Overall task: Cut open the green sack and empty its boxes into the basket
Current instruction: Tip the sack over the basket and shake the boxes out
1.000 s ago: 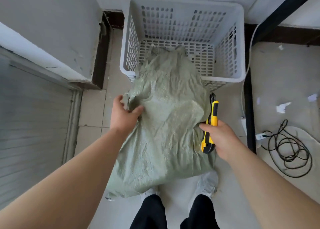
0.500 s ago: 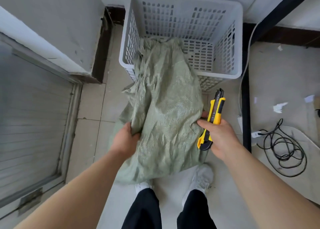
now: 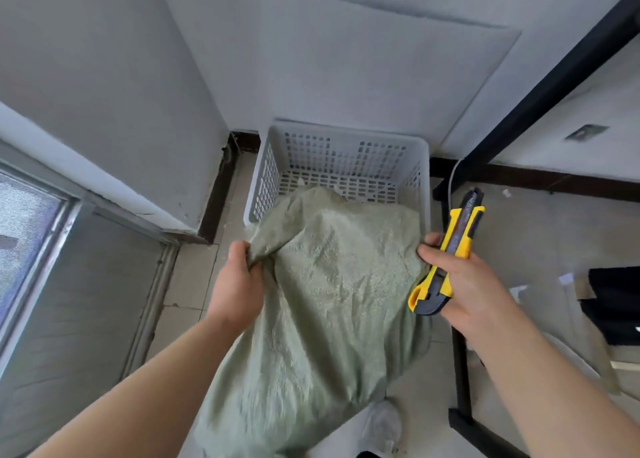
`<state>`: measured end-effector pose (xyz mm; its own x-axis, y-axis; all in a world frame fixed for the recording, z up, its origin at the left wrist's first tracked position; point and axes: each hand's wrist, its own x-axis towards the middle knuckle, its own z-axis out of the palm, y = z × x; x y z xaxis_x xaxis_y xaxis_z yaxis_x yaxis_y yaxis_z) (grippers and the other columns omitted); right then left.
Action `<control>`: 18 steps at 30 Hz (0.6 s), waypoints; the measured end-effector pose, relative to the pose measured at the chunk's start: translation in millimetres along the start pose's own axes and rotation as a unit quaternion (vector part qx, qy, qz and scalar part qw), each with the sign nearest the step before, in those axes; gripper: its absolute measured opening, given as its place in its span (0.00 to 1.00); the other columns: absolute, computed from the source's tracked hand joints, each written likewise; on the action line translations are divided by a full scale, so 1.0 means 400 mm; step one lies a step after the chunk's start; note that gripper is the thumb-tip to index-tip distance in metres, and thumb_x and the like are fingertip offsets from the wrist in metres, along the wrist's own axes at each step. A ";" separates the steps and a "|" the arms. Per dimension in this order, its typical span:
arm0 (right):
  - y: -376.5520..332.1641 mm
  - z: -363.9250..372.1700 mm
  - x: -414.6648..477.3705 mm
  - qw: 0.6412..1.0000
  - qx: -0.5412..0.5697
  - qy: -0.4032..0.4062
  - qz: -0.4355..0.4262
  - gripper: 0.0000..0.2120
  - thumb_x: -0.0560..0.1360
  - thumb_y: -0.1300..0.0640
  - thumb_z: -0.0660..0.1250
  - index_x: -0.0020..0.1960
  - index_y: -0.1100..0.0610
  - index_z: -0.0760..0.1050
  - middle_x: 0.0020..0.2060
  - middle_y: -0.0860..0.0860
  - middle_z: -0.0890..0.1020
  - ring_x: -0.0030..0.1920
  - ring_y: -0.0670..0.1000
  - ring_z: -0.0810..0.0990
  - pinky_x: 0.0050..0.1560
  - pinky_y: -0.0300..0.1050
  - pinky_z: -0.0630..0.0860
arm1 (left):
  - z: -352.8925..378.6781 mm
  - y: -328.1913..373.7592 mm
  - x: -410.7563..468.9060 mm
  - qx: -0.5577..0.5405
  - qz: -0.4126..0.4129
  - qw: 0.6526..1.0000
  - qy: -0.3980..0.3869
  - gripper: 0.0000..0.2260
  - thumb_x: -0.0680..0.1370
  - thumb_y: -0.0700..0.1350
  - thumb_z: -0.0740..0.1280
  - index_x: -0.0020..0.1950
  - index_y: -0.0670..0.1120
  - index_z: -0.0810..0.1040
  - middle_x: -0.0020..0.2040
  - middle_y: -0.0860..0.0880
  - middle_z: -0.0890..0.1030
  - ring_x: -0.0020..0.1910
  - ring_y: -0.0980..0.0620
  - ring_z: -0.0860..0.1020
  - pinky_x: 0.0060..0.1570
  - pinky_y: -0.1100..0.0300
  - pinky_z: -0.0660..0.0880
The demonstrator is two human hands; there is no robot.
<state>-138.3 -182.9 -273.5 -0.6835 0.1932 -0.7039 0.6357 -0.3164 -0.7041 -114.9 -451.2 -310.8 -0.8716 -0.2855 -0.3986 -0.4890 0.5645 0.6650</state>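
The left hand (image 3: 239, 281) is gripping the green sack (image 3: 332, 284); the right hand (image 3: 467, 281) is clutching a yellow utility knife (image 3: 450, 250) and pinching the sack's edge, beyond them a white basket (image 3: 346, 160).

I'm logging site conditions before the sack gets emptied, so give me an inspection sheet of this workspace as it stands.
Surface: tiled floor, pale, bare at left.
Job's things: green sack draped over the white basket near rim; no boxes visible.
Clutter: paper scraps on floor at right.
Grippers: left hand bunches the sack's edge; right hand pinches the sack and holds a yellow knife; blade not visible.
Cables: thin white cable beside basket.
Surroundings: grey wall, black frame at right.
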 end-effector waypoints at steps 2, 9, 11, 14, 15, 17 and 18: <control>-0.063 0.011 -0.011 1.000 0.009 -0.009 -0.012 0.11 0.74 0.66 0.68 0.37 0.52 0.76 0.28 0.43 0.79 0.39 0.48 0.76 0.40 0.44 0.70 | -0.021 0.053 0.013 0.006 0.015 1.000 0.025 0.03 0.81 0.40 0.55 0.54 0.43 0.66 0.40 0.45 0.76 0.38 0.44 0.73 0.33 0.53 0.65; -0.200 0.024 -0.078 0.998 0.036 -0.052 0.010 0.10 0.73 0.67 0.67 0.37 0.54 0.77 0.30 0.47 0.78 0.38 0.50 0.76 0.43 0.46 0.71 | -0.084 0.187 0.032 0.041 0.007 0.999 0.031 0.05 0.80 0.38 0.54 0.55 0.42 0.65 0.39 0.45 0.75 0.37 0.45 0.73 0.34 0.51 0.68; -0.242 0.023 -0.089 0.998 0.037 -0.054 0.000 0.10 0.73 0.67 0.67 0.37 0.54 0.76 0.30 0.47 0.78 0.36 0.50 0.75 0.39 0.46 0.70 | -0.099 0.229 0.044 0.037 0.007 0.999 0.033 0.05 0.80 0.38 0.54 0.55 0.41 0.65 0.40 0.43 0.75 0.38 0.44 0.74 0.36 0.50 0.69; -0.305 0.011 -0.087 0.997 0.042 -0.056 -0.032 0.11 0.73 0.66 0.68 0.36 0.52 0.76 0.29 0.45 0.78 0.36 0.49 0.75 0.39 0.46 0.69 | -0.111 0.297 0.065 0.015 0.020 0.998 0.063 0.06 0.80 0.36 0.53 0.55 0.40 0.65 0.39 0.47 0.73 0.39 0.43 0.73 0.37 0.50 0.68; -0.324 0.006 -0.082 0.996 0.049 -0.059 -0.047 0.11 0.74 0.65 0.68 0.36 0.52 0.76 0.29 0.44 0.78 0.37 0.48 0.75 0.40 0.47 0.68 | -0.112 0.320 0.075 0.004 0.031 0.997 0.078 0.07 0.79 0.35 0.53 0.56 0.41 0.65 0.39 0.49 0.72 0.38 0.46 0.72 0.34 0.52 0.66; -0.358 0.001 -0.064 0.993 0.064 -0.059 -0.080 0.11 0.74 0.64 0.67 0.37 0.51 0.76 0.30 0.45 0.77 0.38 0.49 0.75 0.42 0.47 0.69 | -0.109 0.364 0.097 -0.027 0.048 0.994 0.097 0.09 0.79 0.35 0.52 0.58 0.44 0.63 0.39 0.51 0.71 0.36 0.53 0.71 0.32 0.56 0.64; -0.369 0.002 -0.051 0.992 0.071 -0.054 -0.089 0.11 0.75 0.64 0.67 0.37 0.51 0.76 0.31 0.45 0.76 0.39 0.49 0.75 0.44 0.46 0.69 | -0.107 0.381 0.107 -0.046 0.051 0.992 0.102 0.11 0.79 0.35 0.52 0.59 0.45 0.62 0.39 0.52 0.71 0.36 0.55 0.70 0.31 0.57 0.64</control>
<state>-218.7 -141.0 -155.0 -0.8203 0.1596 -0.5492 0.4490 -0.4151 -0.7912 -228.2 -410.2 -199.4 -0.9005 -0.3879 -0.1963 -0.3916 0.5275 0.7539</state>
